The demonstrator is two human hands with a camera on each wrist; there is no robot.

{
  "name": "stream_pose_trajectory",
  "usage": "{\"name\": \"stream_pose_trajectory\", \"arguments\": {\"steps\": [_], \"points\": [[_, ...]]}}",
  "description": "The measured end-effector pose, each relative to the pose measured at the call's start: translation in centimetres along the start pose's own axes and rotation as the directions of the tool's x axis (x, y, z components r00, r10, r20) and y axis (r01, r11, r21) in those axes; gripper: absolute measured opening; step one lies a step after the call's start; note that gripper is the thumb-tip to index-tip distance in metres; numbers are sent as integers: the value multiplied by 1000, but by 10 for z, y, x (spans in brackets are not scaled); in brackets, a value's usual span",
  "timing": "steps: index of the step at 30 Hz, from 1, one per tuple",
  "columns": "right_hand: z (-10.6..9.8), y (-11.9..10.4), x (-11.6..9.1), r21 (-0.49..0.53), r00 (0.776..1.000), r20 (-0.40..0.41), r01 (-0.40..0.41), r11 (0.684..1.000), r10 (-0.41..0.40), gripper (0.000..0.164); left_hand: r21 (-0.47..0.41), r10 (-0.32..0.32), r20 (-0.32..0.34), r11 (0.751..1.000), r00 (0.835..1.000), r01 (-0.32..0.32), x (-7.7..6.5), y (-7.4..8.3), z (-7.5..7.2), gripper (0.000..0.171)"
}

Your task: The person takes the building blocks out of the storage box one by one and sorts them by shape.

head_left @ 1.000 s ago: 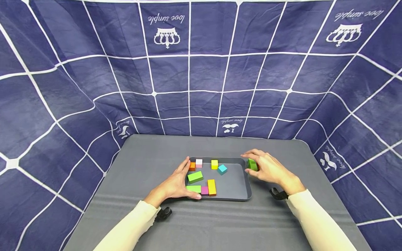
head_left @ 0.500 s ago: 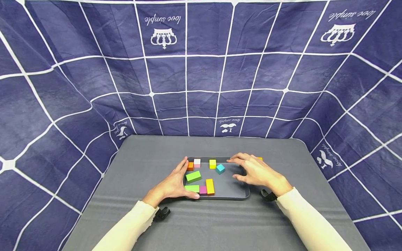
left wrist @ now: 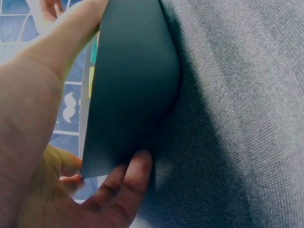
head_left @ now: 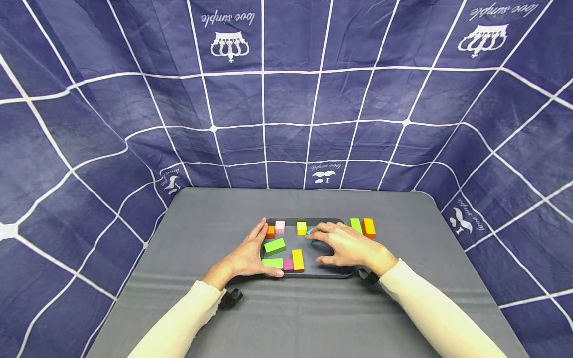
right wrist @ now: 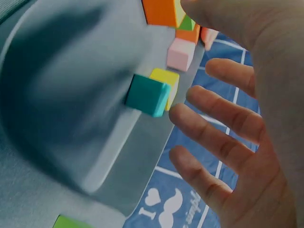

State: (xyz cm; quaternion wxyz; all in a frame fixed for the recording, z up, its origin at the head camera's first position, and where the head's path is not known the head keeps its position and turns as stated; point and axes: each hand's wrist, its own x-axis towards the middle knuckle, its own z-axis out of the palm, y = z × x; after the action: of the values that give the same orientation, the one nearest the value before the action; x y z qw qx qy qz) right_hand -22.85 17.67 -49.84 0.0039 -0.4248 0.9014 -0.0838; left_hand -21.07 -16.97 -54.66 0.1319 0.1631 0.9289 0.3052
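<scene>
A grey tray point(head_left: 313, 275) holds several coloured blocks. My left hand point(head_left: 250, 256) grips its left end, thumb along the near wall and fingers along the left side. In the left wrist view the fingertips press the tray's outer wall point(left wrist: 133, 80) near a corner. Over the right half of the tray hovers my right hand point(head_left: 349, 243), fingers spread and holding nothing. Its fingertips come right at a teal cube point(right wrist: 147, 95), partly hidden in the head view. Behind that cube sits a yellow cube point(head_left: 302, 228).
A pink cube point(head_left: 279, 226), an orange cube point(head_left: 270, 231), two green blocks point(head_left: 275, 246), a purple block point(head_left: 288, 265) and a yellow-orange block point(head_left: 298, 261) lie in the tray. Outside its right end are a green block point(head_left: 355, 225) and an orange block point(head_left: 369, 227).
My right hand has moved left from the blocks outside the tray to over the teal cube, uncovering the green and orange blocks. My left hand keeps its grip on the tray.
</scene>
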Motion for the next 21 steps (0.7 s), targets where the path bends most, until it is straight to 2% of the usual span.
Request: {"name": "stream_pose_trajectory", "arguments": {"steps": [7,16,21], "points": [[4,-12,14,-16,996,81,34,999,-33,67,29,-2,2,1000,1000,2,0,0,-2,159],[9,-22,32,-72,987,140,84,994,-74,72,11,-1,3,1000,1000,1,-2,1,-2,158],[12,-23,40,-42,979,188,87,995,-78,74,12,-17,10,1000,1000,17,-2,2,-2,159]]}}
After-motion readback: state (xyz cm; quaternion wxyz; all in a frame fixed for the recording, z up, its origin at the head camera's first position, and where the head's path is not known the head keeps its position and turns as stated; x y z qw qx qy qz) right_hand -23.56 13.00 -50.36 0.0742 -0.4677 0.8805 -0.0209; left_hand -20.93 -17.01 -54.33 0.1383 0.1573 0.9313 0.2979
